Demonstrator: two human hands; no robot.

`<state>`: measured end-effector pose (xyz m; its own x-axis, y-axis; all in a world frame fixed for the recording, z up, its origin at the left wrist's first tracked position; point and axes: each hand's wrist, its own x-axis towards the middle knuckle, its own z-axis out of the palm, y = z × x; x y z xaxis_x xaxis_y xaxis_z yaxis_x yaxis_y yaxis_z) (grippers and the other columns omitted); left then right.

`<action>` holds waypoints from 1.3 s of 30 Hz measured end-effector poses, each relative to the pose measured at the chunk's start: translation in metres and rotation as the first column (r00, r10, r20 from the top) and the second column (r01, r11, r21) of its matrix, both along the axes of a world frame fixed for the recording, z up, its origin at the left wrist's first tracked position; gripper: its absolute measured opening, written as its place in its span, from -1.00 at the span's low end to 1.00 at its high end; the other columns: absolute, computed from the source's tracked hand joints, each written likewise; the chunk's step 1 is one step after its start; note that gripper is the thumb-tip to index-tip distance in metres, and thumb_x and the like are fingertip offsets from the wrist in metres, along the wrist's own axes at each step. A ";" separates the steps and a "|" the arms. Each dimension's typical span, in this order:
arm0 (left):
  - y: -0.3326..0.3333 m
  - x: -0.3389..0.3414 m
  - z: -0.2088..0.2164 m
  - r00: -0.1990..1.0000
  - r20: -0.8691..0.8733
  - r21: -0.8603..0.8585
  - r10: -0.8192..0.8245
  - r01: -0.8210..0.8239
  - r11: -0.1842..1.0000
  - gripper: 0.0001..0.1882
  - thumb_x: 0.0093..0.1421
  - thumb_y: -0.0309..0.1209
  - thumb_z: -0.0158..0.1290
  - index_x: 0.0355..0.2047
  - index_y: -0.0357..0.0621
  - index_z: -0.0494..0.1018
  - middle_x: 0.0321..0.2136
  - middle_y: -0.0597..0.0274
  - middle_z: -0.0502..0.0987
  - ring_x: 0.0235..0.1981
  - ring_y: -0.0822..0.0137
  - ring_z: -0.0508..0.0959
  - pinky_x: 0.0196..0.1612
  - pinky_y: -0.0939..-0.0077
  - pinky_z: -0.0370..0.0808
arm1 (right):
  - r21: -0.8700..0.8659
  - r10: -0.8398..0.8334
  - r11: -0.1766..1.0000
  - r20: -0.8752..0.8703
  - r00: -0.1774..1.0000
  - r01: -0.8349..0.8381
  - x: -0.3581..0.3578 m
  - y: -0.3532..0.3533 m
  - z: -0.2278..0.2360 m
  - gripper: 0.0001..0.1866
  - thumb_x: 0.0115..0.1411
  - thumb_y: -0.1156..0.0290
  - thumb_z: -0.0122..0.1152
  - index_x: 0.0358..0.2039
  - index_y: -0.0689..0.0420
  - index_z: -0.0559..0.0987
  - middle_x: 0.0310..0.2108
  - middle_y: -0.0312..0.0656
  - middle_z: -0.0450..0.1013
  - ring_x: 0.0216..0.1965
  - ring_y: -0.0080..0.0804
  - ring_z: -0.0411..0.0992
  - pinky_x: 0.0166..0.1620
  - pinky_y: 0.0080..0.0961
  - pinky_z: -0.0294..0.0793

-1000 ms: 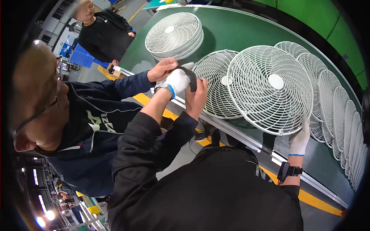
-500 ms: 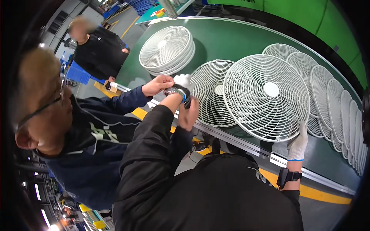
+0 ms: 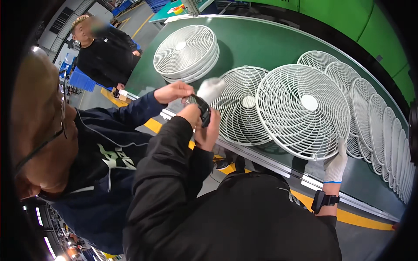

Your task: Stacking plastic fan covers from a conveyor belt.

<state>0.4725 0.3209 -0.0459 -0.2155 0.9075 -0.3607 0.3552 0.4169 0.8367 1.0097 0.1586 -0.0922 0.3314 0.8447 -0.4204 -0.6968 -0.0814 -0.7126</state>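
Note:
My right hand, in a white knit glove with a black band at the wrist, grips the lower right rim of a round white fan guard. That guard is tilted up and partly overlaps a second fan guard on the table. My left hand, also gloved, is held out beside the second guard's left rim; its fingers are blurred. Around my left wrist, a co-worker's hands are at a black strap device, one on each side.
A stack of fan guards stands at the table's far left. More guards lean in an overlapping row along the right. The green table has a metal front edge. A co-worker stands close at left; another person stands farther back.
My left hand has turned slightly, its glove now reaching nearer the second guard. The co-worker's hands stay at my wrist. My right hand keeps its hold on the tilted guard.

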 end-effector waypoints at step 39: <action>-0.144 0.035 -0.034 -0.640 -0.669 -0.561 -0.378 0.101 0.822 -0.48 0.31 -0.22 0.10 0.24 -0.16 0.48 -0.01 0.07 0.53 0.06 0.20 0.60 0.10 0.40 0.55 | 0.024 -0.073 0.997 0.004 0.997 0.072 -0.012 0.004 0.012 -0.41 0.44 0.56 0.05 0.46 0.11 0.28 0.18 -0.07 0.50 0.08 -0.18 0.60 0.12 -0.23 0.70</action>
